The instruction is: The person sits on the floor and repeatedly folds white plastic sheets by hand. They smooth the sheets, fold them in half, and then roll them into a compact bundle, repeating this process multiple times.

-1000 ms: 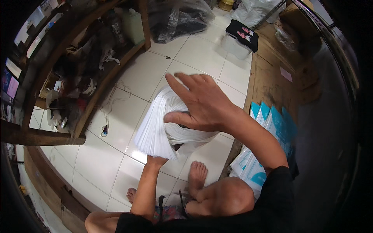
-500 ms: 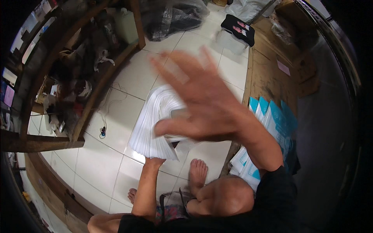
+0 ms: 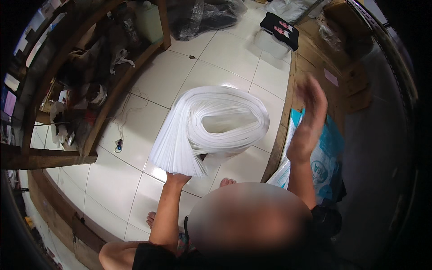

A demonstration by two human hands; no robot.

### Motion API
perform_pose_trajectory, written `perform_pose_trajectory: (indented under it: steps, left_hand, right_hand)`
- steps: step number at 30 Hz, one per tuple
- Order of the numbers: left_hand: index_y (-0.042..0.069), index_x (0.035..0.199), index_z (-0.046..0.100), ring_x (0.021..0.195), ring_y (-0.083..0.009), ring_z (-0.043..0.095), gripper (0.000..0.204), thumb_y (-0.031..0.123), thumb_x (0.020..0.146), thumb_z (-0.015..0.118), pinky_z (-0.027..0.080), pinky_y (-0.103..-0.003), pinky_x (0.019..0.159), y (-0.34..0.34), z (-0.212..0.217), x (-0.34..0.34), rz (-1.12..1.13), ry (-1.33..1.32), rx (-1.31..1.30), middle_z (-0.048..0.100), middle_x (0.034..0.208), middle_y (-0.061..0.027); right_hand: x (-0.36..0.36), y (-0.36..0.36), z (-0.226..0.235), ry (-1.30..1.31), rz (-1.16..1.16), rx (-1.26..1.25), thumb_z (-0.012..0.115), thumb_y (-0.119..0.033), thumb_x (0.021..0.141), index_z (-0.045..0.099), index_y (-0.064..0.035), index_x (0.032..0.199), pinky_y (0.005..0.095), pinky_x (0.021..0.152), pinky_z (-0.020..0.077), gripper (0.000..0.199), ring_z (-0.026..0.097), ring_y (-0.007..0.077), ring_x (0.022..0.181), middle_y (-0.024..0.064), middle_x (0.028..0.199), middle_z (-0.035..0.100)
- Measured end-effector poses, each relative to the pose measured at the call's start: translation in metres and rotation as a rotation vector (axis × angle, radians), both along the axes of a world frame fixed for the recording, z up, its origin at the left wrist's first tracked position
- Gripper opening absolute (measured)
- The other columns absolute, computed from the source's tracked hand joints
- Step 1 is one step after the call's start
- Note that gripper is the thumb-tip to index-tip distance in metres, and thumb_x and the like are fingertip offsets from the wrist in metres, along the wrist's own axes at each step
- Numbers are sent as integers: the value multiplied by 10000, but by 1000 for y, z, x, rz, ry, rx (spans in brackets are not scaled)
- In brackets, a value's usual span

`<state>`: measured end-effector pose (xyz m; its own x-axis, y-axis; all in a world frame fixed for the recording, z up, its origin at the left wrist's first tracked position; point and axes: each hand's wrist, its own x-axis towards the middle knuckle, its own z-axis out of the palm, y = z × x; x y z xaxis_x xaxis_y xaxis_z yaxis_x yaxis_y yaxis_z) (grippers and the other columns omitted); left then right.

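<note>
A thick bundle of thin white sheets (image 3: 225, 140), possibly plastic or paper, is curled into an oval loop with its loose end fanned out at the left. My left hand (image 3: 178, 178) supports that fanned end from below, its fingers hidden under the sheets. Off to the right of the bundle, my right hand (image 3: 309, 119) is raised with nothing in it. Its fingers are stretched upward and slightly curved, a little smeared by motion. Just behind that hand lie turquoise and white printed plastic packs (image 3: 327, 150).
A wooden shelf unit (image 3: 128, 74) with clutter stands at the left. Brown cardboard (image 3: 310, 67) lines the right side. A translucent tub (image 3: 272, 43) with a black cloth on it sits at the back, near dark plastic wrapping (image 3: 204, 20). Thin cables (image 3: 120, 130) lie on the tiles.
My right hand has swung from above the sheets to the right, uncovering the curled loop. My left hand stays under the fanned end.
</note>
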<state>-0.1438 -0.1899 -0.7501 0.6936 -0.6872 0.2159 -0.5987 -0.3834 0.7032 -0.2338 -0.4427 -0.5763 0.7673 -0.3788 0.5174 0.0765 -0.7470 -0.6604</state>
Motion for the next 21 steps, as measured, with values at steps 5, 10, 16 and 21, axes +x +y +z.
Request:
perform_pose_trajectory:
  steps: [5,10,16,21]
  left_hand:
    - [50,1167,649,1053,-343,612,368,200,838,718,491,-425,912,-6,4,-4,18,179,-30,665,1111,-159]
    - [56,1271,586,1159,-353,553,431,201,878,689,442,-436,991,-1,-18,-11,36,129,14,606,1245,-166]
    - [35,1236,601,1037,-284,593,422,227,876,706,468,-391,919,-4,34,-15,20,484,60,638,1136,-149]
    - [14,1201,617,1009,-293,605,378,190,877,700,479,-393,892,0,9,-19,-40,476,35,659,1085,-149]
  right_hand:
    - [-59,54,-161,277,-1,291,923,-218,604,225,-8,1470,423,1035,385,1131,433,328,1265,195,1397,376]
    - [-24,85,-212,127,-81,294,916,-205,630,330,-14,1395,434,1018,404,982,477,330,1219,177,1313,442]
    - [-24,75,-225,-32,-173,401,905,-172,645,455,5,1303,379,919,494,817,622,290,1077,153,1192,592]
    - [-15,65,-210,-95,-185,462,851,-94,693,643,4,1040,356,859,522,416,687,248,939,116,995,708]
